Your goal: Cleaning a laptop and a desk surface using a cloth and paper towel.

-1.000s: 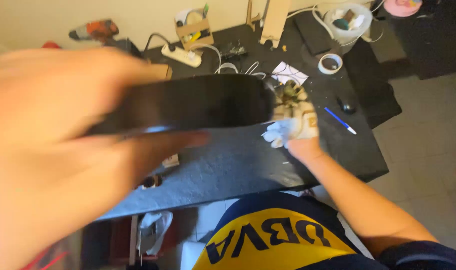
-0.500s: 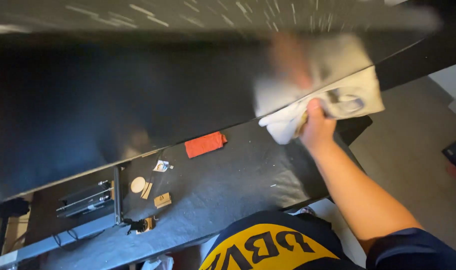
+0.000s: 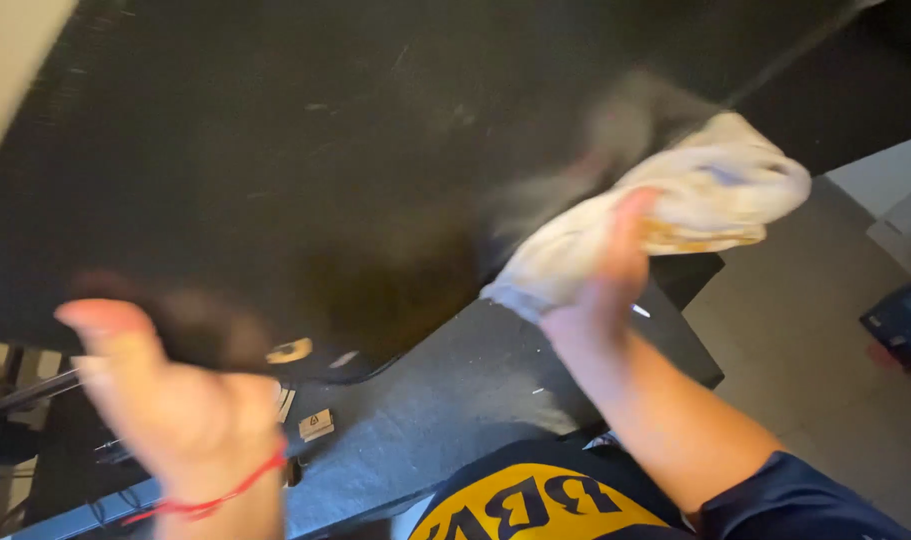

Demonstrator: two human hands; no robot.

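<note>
Fingers of the left hand [image 3: 180,405] clamped on the lower edge of one large black panel [image 3: 375,150]; right hand [image 3: 600,290] closed on one pale cloth [image 3: 675,215].

Left to right: one red string around the left wrist; one small tan tag [image 3: 316,424] lying on the dark table [image 3: 455,410] below; the panel held up over the table, filling most of the view; the cloth pressed against the panel's right part, apparently mid-wipe, though blur hides the fingertips there. Two hands, one panel, one cloth.

Left hand [image 3: 190,400] raised near the face, thumb up, right hand [image 3: 600,290] lifted, grip closed, forearm extended
</note>
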